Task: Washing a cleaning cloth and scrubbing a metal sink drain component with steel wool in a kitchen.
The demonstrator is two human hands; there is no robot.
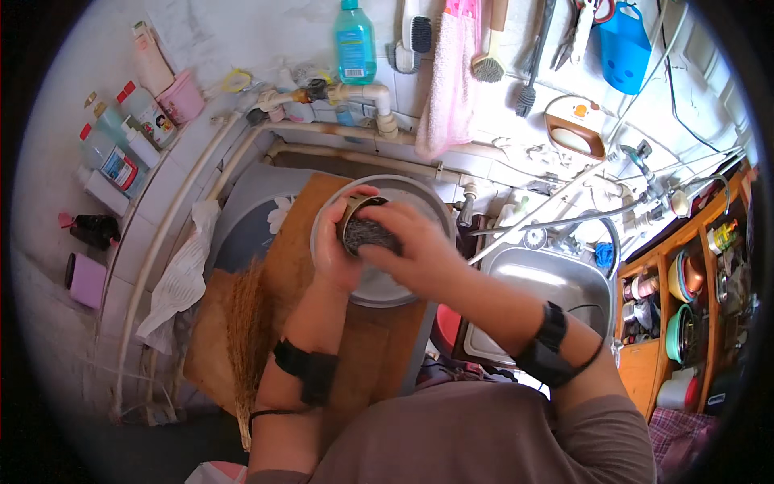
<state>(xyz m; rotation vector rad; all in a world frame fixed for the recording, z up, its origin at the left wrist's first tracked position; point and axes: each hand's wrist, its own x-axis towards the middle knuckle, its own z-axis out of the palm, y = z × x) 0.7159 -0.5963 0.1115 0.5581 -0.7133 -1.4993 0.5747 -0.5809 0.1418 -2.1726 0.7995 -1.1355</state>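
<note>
My left hand (336,257) is wrapped around a small round metal container (349,213), tilted with its mouth towards my right hand. A dark grey wiry scouring pad (370,235), apparently steel wool, sits at that mouth. The fingers of my right hand (417,245) are closed over the pad and press it against the container. Both hands are above a pale round basin (387,300), whose inside they partly hide. The basin rests on a brown wooden board (363,345).
A straw whisk broom (245,320) lies left of the basin. The stainless steel sink (544,275) is at the right, below a metal tap (644,163). Pipes (351,132) run along the tiled wall. A pink towel (450,78) and several brushes hang there. Bottles (115,160) line the left ledge.
</note>
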